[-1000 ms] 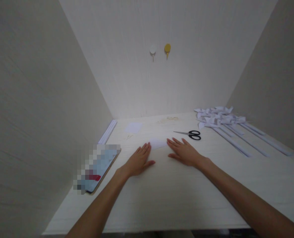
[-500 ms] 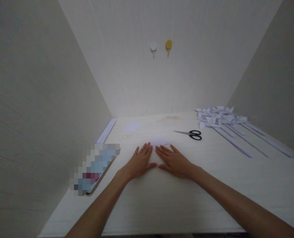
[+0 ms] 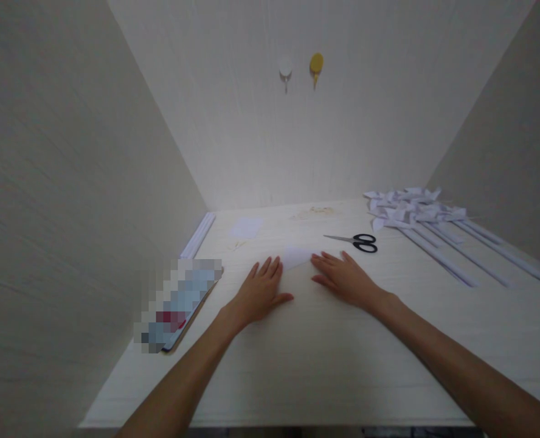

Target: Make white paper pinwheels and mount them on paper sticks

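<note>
A small white piece of paper (image 3: 296, 256) lies on the white tabletop (image 3: 292, 365), partly under my fingers; it looks folded, with a slanting near edge. My left hand (image 3: 261, 291) rests flat at its left side, fingers spread and thumb pointing right. At its right end my right hand (image 3: 343, 277) lies flat, fingertips on or just by the paper's edge. Neither hand grasps anything. Beyond my right hand are scissors (image 3: 354, 241) with black handles, blades pointing left.
Paper pinwheels (image 3: 402, 210) on rolled white sticks are heaped at the right. At the left lie white paper rolls (image 3: 197, 235) and a blurred flat item (image 3: 183, 307). A white sheet (image 3: 246, 227) and thin yellowish bits (image 3: 318, 212) lie farther back. Two hooks, one yellow (image 3: 316, 62), are on the wall.
My right hand has slid right, away from my left hand, along the paper. More of the paper shows between them. The view has shifted slightly.
</note>
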Motion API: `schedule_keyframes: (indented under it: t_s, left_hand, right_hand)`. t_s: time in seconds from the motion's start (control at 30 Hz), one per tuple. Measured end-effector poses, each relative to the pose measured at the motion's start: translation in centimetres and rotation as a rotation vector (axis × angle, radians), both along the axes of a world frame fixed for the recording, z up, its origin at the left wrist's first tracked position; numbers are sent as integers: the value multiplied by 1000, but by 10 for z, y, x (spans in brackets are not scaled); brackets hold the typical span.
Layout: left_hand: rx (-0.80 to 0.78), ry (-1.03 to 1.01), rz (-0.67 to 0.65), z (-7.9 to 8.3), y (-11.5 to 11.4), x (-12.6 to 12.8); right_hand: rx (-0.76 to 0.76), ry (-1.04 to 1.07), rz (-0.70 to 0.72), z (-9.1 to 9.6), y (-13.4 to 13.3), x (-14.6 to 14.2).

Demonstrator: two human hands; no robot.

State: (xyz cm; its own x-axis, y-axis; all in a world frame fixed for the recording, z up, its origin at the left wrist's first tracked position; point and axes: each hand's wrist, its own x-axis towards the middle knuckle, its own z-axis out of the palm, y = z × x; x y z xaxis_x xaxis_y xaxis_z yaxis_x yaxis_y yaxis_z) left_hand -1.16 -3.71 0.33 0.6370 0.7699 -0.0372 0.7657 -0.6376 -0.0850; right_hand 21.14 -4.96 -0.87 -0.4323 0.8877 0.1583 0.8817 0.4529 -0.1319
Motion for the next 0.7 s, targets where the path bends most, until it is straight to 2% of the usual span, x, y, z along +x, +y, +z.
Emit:
schedule_keyframes:
  t_s: [0.17,0.47,0.53,0.7]
  left_hand:
    - [-31,-22,-1,0,-1,-1]
    - [-17,-62,2,-1,-3,-2]
    - [11,-67,16,-3,-5,-1]
    - [182,-142,164,-10,-13,15]
  right_hand:
    - [15,17,-73,-2,2,14]
    - [105,-39,-87,-8,3,9]
    - [120,-26,-65,-9,3,8]
    - [118,-2,-17,-11,-1,0]
